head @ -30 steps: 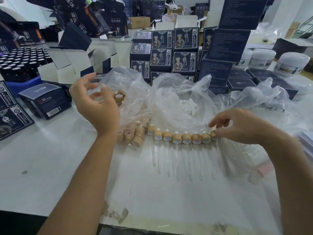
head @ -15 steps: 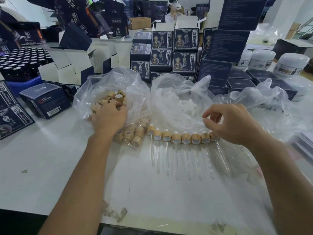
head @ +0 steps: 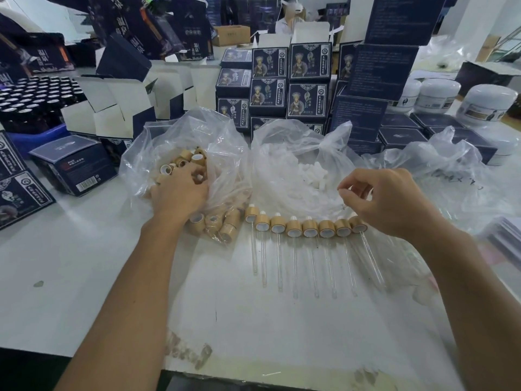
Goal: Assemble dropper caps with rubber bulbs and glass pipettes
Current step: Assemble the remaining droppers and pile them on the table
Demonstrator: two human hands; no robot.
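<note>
Left hand [head: 180, 193] was lowered into cap bag [head: 225, 153], fingers buried among caps, grasp indeterminable | right hand [head: 386, 201] was raised off assembled droppers [head: 304, 230], fingers loosely curled, nothing held.

Left hand [head: 180, 193] fingertips among caps [head: 183, 160]

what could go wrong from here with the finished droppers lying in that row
1. The right hand hovers just above the last assembled dropper; a brush could roll its glass pipette out of line.
2. The left hand digs in the bag of caps, whose spilled caps lie beside the row.
</note>
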